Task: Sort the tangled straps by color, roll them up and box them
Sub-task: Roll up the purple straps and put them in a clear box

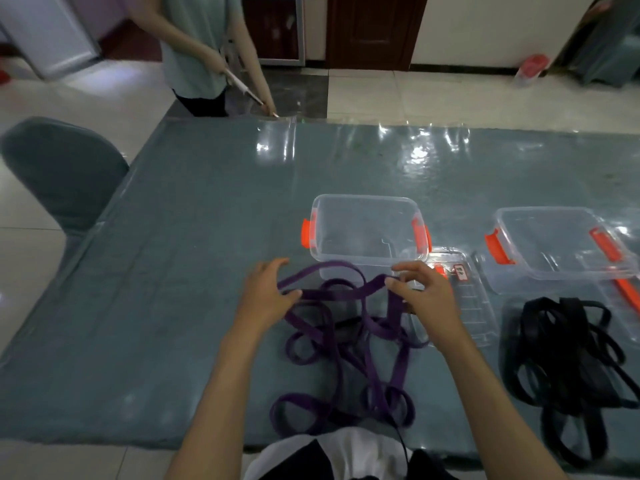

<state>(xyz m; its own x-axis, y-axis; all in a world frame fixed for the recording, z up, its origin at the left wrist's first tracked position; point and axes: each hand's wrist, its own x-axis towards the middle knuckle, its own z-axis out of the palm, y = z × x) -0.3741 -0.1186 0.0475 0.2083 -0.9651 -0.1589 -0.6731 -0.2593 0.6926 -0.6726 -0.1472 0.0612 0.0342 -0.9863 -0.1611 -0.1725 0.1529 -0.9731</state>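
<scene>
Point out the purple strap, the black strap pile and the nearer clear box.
purple strap (346,292), head view, raised span between the hands
black strap pile (568,355), head view, middle of the heap
nearer clear box (363,199), head view, far rim

So the table (173,271) had a grey-green cloth under a clear glossy plastic sheet that threw back glare along the far edge. Both storage boxes, the middle one (367,230) and the right one (561,244), were see-through smooth plastic with opaque orange plastic latches. The purple strap (346,341) looked like flat woven webbing, matt, no shine at all. Same for the black straps (568,358), dull fabric. The clear lid (464,292) was ribbed plastic, slightly shiny. The floor (450,98) was glossy tile.
</scene>
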